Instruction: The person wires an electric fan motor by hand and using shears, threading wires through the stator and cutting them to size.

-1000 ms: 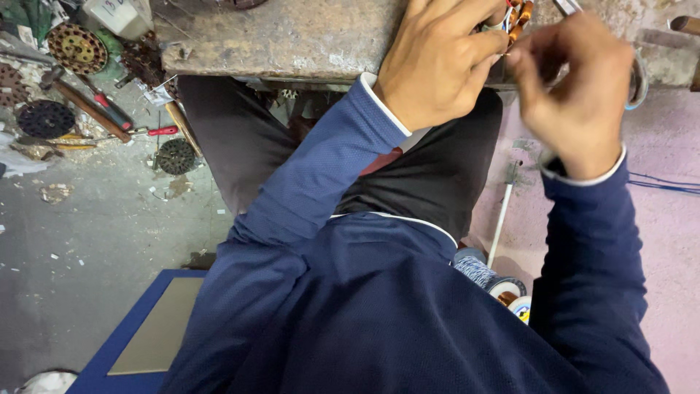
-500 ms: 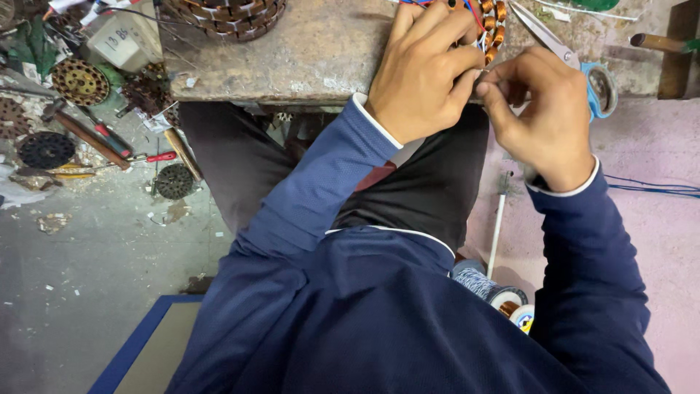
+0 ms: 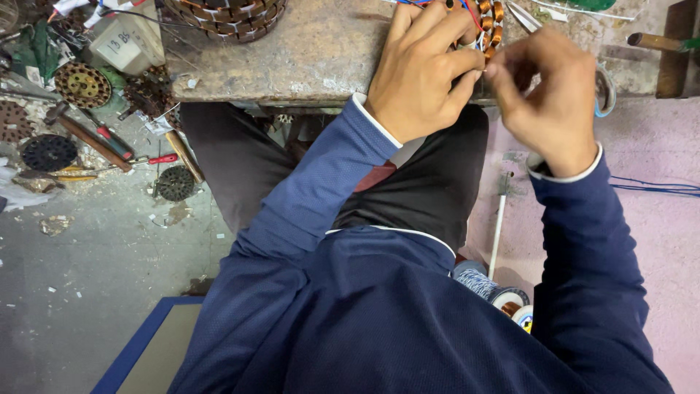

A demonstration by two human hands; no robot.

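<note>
Two hands are showing at the far bench edge: the left hand (image 3: pixel 419 76) and the right hand (image 3: pixel 550 102). Two wound stators are lying on the bench (image 3: pixel 321 51): one (image 3: pixel 487 25) under the hands, one (image 3: pixel 226 14) far left. Four round metal discs are lying on the floor at left: (image 3: pixel 82 85), (image 3: pixel 49 152), (image 3: pixel 176 183), (image 3: pixel 11 120). Three tape rolls are sitting near right: (image 3: pixel 474 281), (image 3: pixel 508 297), (image 3: pixel 523 315).

One head-worn camera looks steeply down, close over the worn workbench (image 3: pixel 306 55), whose far side seems cropped.
</note>
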